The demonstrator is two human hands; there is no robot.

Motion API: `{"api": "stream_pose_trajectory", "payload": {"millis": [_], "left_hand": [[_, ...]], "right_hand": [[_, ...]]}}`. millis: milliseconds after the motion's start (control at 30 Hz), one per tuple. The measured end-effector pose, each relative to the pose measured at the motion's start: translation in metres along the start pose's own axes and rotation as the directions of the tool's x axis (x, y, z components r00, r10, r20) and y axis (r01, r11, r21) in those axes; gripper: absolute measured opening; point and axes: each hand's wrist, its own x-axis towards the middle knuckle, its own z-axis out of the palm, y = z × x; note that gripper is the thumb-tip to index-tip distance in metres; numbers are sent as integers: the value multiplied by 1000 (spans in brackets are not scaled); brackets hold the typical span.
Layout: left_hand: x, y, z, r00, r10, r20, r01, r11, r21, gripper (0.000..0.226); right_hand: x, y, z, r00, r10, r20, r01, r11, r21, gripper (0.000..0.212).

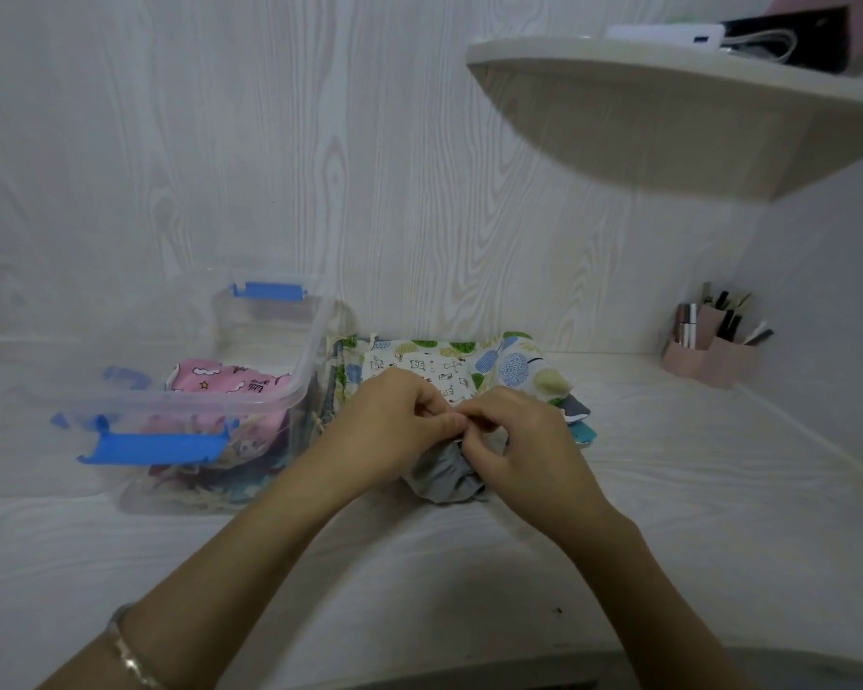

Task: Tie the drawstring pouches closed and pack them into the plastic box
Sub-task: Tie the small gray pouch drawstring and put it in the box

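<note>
Pinching the gathered neck of a grey pouch (442,474) with left hand (394,415) and right hand (521,440), fingertips together, on the tabletop (419,565). Just left, in the clear open box (185,403): a pink pouch (225,383) atop more printed ones. Behind the hands, a flat stack of pouches (514,363). Far right, a pink organiser (713,358) with pens and tubes.

Both hands, left (392,423) and right (516,440), pinch the grey pouch (442,478) top beside the clear box (270,390) holding a pink pouch (225,383).
</note>
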Motion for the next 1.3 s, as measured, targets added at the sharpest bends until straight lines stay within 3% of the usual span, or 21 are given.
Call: {"api": "stream_pose_trajectory", "payload": {"millis": [100, 233, 300, 367, 433, 467, 533, 567, 600, 667, 733, 800, 933, 1067, 1167, 1300], "left_hand": [[-1, 4, -3, 999, -3, 32, 3, 1000, 13, 24], [1, 2, -6, 998, -15, 54, 16, 1000, -1, 22], [1, 2, -7, 997, 11, 79, -11, 1000, 4, 22], [2, 0, -7, 995, 55, 81, -55, 998, -1, 20], [2, -1, -5, 993, 109, 33, -109, 994, -8, 17], [3, -1, -4, 991, 132, 1, -132, 991, -21, 15], [3, -1, -1, 987, 158, -40, -161, 985, -69, 13], [3, -1, 1, 986, 158, -45, -162, 982, -100, 14], [4, -2, 2, 988, 148, -43, -152, 980, -130, 16], [5, -6, 5, 995, 101, -25, -103, 979, -176, 21], [5, -10, 6, 999, 43, -9, -44, 975, -220, 25], [6, -11, 9, 1000, -17, -7, 14, 965, -263, 27], [7, -11, 11, 996, -83, -26, 67, 928, -368, 24], [8, -9, 10, 995, -102, -19, 85, 904, -420, 25], [7, -10, 4, 998, -60, 27, 66, 915, -399, 18], [6, -20, -7, 988, 64, -143, -67, 998, -15, 12]], "right_hand": [[-1, -1, 1, 999, 1, -47, -3, 999, -46, 26], [1, 1, 3, 999, -42, -24, 40, 996, -82, 13], [1, 1, 2, 999, 30, -34, -27, 998, 63, 11], [4, 1, 0, 979, 202, 19, -199, 938, 286, 13], [9, 2, 0, 917, 372, 144, -391, 767, 508, 9], [10, 4, 0, 879, 417, 230, -462, 631, 623, 9], [12, 9, 2, 820, 414, 395, -529, 285, 799, 31], [11, 10, 2, 809, 391, 439, -528, 155, 835, 39], [11, 10, 2, 805, 383, 453, -523, 99, 846, 43], [9, 8, 2, 809, 425, 406, -517, 188, 835, 33], [7, 5, 3, 827, 504, 250, -495, 440, 749, 11], [4, 2, 5, 872, 483, 86, -416, 634, 652, 18], [1, -6, 5, 944, 313, -100, -238, 863, 446, 18], [0, -7, 4, 965, 245, -95, -185, 890, 416, 4], [0, -1, 0, 954, 292, -66, -249, 898, 363, 9], [0, 20, -19, 884, 464, 59, -407, 700, 587, 10]]}}
